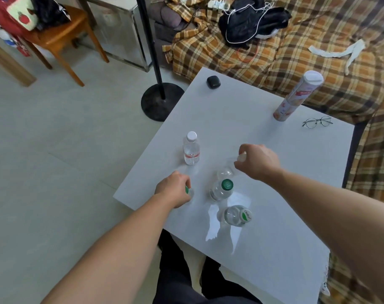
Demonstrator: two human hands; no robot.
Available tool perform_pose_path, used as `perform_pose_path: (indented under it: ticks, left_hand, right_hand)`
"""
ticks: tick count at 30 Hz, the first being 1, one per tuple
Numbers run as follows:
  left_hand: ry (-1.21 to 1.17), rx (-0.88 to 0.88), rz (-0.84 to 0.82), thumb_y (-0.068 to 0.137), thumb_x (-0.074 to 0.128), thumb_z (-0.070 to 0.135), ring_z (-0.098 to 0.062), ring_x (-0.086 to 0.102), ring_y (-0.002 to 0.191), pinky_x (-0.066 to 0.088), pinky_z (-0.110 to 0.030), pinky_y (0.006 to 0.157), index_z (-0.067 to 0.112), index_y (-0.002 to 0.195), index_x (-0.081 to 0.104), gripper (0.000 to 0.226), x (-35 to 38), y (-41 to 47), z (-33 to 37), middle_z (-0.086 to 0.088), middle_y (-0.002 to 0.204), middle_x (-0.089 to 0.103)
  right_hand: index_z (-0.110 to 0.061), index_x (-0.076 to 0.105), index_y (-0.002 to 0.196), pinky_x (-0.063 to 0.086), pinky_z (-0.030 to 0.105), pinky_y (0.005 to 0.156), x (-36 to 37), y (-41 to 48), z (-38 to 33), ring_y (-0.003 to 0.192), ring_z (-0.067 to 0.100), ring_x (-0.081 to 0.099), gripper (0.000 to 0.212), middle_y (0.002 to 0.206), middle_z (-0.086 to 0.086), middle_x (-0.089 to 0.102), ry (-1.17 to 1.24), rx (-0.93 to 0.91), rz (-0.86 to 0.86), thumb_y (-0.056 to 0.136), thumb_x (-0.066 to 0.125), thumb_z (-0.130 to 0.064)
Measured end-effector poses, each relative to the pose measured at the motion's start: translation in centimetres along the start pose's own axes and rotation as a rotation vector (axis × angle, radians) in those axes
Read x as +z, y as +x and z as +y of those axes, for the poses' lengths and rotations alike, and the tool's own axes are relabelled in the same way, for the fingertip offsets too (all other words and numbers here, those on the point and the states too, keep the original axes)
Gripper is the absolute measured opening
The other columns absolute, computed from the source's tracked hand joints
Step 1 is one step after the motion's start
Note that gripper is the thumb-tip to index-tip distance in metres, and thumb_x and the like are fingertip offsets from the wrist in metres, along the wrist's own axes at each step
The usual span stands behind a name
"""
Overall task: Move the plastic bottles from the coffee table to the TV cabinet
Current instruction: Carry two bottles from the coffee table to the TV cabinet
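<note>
A person's left hand (173, 189) closed over the green cap of a clear bottle (190, 191) near the white worktop's (263, 255) front-left corner, while the right hand (257, 161) gripped a white-capped bottle (227, 170) by its top. Three more bottles stood on the worktop: a red-labelled one (191, 150) behind the left hand and two green-capped ones (222, 189) (237, 216) between the arms
</note>
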State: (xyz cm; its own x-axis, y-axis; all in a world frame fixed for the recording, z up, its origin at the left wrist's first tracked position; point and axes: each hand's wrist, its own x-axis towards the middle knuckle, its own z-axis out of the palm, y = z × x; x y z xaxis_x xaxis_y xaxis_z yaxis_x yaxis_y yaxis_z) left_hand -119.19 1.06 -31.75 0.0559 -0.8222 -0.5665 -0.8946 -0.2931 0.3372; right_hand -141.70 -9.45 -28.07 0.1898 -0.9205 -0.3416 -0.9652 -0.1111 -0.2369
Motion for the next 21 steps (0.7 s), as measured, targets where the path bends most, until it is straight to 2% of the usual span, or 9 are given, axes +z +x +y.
perform_pose_path:
  ticks: [5,11,16,19,21]
  left_hand:
    - [-0.067,-0.003,0.159,0.066,0.064,0.027,-0.022,0.054,0.082,0.039,-0.028,0.064,0.029,0.082,0.056,0.018,-2.6,0.1,1.7,0.003,0.095,0.048]
    - [-0.042,0.054,0.272,0.069,0.063,0.027,-0.024,0.057,0.087,0.047,-0.031,0.071,0.026,0.093,0.061,0.024,-6.3,-1.5,4.1,0.0,0.101,0.051]
    - [0.038,0.119,0.312,0.071,0.061,0.026,-0.022,0.055,0.089,0.045,-0.031,0.074,0.029,0.095,0.06,0.024,-10.4,-4.4,4.5,0.003,0.1,0.047]
    - [0.028,0.134,0.415,0.072,0.061,0.028,-0.021,0.051,0.089,0.045,-0.033,0.076,0.026,0.097,0.062,0.025,-13.4,-6.4,4.4,0.003,0.097,0.047]
    - [-0.038,0.096,0.514,0.073,0.062,0.029,-0.021,0.051,0.088,0.044,-0.032,0.074,0.024,0.097,0.063,0.024,-14.4,-7.9,4.0,0.002,0.096,0.049]
  right_hand:
    - [-0.023,0.064,0.094,0.039,0.03,0.063,-1.3,-1.2,2.0,0.077,0.03,0.052,0.024,0.091,0.005,0.064,0.0,0.042,0.061,0.073,0.062,-0.033]
    - [-0.022,0.064,0.09,0.039,0.03,0.06,-4.1,-2.2,2.9,0.078,0.029,0.054,0.02,0.093,0.006,0.066,0.051,0.039,0.137,0.073,0.064,-0.034]
    - [-0.022,0.065,0.09,0.041,0.031,0.064,-7.0,-2.9,0.2,0.079,0.023,0.052,0.023,0.095,0.003,0.06,0.071,-0.155,0.16,0.072,0.066,-0.036]
    - [-0.023,0.063,0.09,0.036,0.027,0.055,-8.8,-3.6,-3.2,0.078,0.019,0.052,0.023,0.091,-0.002,0.057,0.09,-0.299,0.206,0.073,0.063,-0.038]
    - [-0.024,0.062,0.092,0.039,0.026,0.055,-9.7,-4.3,-5.8,0.079,0.017,0.053,0.025,0.09,-0.003,0.057,0.086,-0.39,0.218,0.074,0.061,-0.041]
